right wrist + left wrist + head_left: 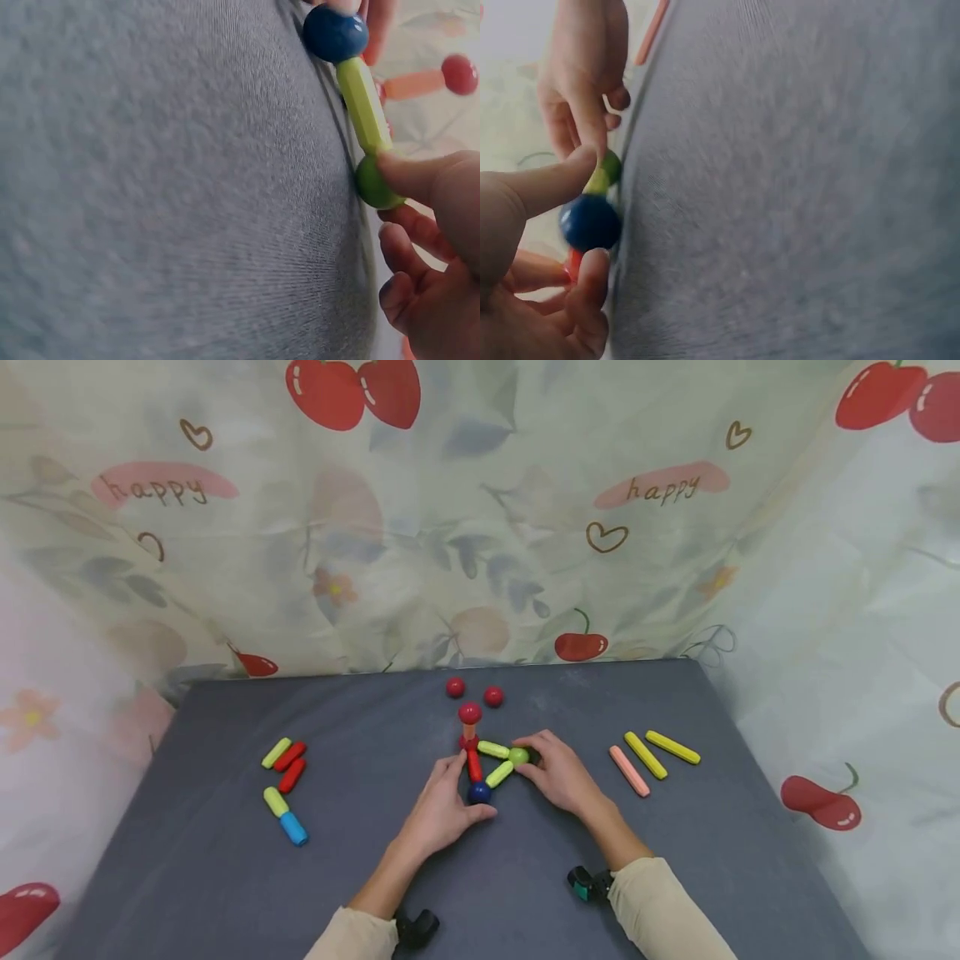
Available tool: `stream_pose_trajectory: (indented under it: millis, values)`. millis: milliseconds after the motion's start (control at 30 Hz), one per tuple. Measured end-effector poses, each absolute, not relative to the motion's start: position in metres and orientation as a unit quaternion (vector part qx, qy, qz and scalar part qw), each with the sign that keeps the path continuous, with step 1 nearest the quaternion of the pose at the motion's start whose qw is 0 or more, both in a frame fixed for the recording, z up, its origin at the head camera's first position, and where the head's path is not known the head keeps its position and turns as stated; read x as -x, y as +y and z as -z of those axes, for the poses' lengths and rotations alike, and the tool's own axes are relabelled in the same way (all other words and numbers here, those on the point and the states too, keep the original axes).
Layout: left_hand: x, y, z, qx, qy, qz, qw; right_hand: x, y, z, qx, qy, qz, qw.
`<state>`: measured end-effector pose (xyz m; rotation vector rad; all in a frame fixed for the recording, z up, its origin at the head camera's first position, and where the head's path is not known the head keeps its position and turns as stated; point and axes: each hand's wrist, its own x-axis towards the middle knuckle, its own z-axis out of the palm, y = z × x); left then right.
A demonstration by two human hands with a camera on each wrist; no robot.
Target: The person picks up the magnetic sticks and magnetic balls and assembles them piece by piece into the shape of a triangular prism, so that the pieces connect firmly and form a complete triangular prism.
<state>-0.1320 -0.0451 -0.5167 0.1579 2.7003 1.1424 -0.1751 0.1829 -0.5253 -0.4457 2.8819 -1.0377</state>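
A triangle of magnetic building sticks and balls lies on the dark cloth. Its red stick (475,766) runs between a red ball and the blue ball (479,792); two yellow-green sticks (493,749) meet at the green ball (518,757). From the red corner an orange stick (415,84) stands up, topped by a red ball (469,712). My left hand (442,807) holds the triangle's left side, thumb beside the blue ball, fingertips at the red stick and red ball. My right hand (561,772) pinches the green ball between thumb and index finger.
Two loose red balls (455,687) lie behind the triangle. Several short sticks, yellow-green, red (292,775) and blue (293,828), are on the left. To the right lie a pink stick (629,771) and two yellow sticks (646,755). A patterned curtain (450,527) hangs behind the table.
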Motion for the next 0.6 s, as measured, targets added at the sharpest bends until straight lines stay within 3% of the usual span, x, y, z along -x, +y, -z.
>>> stream_pose_trajectory:
  millis: [233,367,467,600]
  values:
    - [0.145,-0.049,0.52,-0.049,0.936,-0.346,0.046,0.166,0.18,0.532,0.12,0.925,0.36,0.038]
    - [0.149,-0.064,0.512,-0.054,0.931,-0.359,0.051,0.164,0.181,0.535,0.117,0.922,0.367,0.032]
    - [0.152,-0.093,0.502,-0.044,0.926,-0.373,0.043,0.164,0.181,0.536,0.117,0.92,0.373,0.027]
    - [0.153,-0.152,0.493,-0.017,0.924,-0.381,-0.01,0.163,0.182,0.537,0.115,0.917,0.38,0.027]
